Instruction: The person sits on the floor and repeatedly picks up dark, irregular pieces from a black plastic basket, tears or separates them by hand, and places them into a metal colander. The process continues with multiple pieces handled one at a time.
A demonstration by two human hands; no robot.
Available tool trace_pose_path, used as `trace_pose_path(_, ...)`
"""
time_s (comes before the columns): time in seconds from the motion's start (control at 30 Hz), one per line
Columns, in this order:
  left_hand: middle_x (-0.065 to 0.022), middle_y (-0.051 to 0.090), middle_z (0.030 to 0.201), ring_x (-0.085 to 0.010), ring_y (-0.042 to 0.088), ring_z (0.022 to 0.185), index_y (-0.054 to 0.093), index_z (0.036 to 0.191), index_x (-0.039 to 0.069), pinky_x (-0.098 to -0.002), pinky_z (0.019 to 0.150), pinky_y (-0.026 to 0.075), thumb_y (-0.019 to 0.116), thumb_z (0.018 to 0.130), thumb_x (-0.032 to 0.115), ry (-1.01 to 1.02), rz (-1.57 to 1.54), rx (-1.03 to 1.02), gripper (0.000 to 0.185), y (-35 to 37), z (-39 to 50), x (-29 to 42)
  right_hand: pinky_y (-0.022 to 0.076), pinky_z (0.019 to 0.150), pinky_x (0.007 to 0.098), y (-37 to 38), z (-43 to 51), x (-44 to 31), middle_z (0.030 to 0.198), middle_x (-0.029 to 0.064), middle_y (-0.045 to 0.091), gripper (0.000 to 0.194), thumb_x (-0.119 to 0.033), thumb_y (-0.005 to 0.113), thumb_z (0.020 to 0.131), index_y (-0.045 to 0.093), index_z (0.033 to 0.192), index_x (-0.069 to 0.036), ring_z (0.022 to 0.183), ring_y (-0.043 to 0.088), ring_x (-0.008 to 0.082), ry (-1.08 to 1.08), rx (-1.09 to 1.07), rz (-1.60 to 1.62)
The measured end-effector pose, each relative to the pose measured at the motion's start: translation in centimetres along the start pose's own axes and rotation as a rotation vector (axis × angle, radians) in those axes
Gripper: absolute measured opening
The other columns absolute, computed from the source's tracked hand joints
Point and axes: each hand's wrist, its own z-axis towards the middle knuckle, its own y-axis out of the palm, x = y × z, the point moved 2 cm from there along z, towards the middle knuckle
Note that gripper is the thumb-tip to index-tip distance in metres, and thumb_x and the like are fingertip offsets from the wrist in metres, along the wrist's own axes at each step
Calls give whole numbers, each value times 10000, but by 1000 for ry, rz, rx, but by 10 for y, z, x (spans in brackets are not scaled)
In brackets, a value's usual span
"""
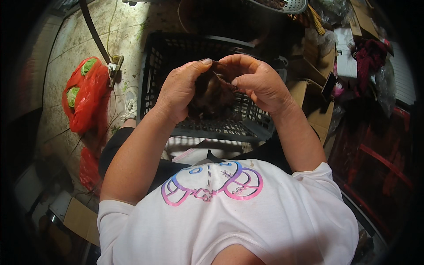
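My left hand and my right hand meet above a black plastic crate with slatted, openwork sides. Between them they hold a dark reddish-brown, thin, irregular piece, whose exact kind I cannot tell. The left thumb presses its upper edge, and the right thumb and fingers pinch its right side. Below the hands, more dark brown matter lies in the crate, much of it in shadow.
A red plastic bag of green cabbages lies on the tiled floor at left, near a power strip. A grey colander stands at the top. Cardboard boxes and clear plastic bags crowd the right side.
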Motion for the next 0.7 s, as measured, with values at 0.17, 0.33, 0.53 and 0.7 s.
trace_pose_path(0.17, -113, 677, 1019, -202, 667, 901, 624, 1114, 21, -334, 835, 547, 583, 924, 325, 21, 5, -45, 361, -4, 0, -2, 535, 884, 309, 0, -2, -2, 1107, 126, 645, 470, 2, 636, 739, 601, 1208, 2, 994, 640, 184, -59, 18, 31)
trace_pose_path(0.33, -85, 692, 943, -138, 648, 802, 670, 1028, 1, -271, 777, 525, 609, 905, 279, 31, 9, -59, 310, 2, -3, 1, 538, 830, 275, -3, -3, -5, 1084, 116, 650, 455, -38, 687, 760, 600, 1206, -4, 963, 640, 168, -56, -7, 30)
trace_pose_path(0.53, -48, 685, 788, -88, 628, 744, 697, 957, -10, -232, 705, 505, 628, 916, 310, 250, 438, -91, 330, -1, -3, 0, 526, 756, 257, 2, -3, -1, 1028, 85, 665, 400, -92, 723, 781, 631, 1163, -14, 891, 634, 138, -27, -2, -212)
trace_pose_path(0.7, -57, 689, 799, -115, 639, 750, 693, 964, -11, -238, 720, 514, 617, 934, 332, 109, 284, -70, 352, 4, -6, 5, 526, 886, 303, 1, -5, 0, 1045, 95, 665, 408, -48, 685, 750, 637, 1152, -7, 960, 647, 169, 15, -6, -189)
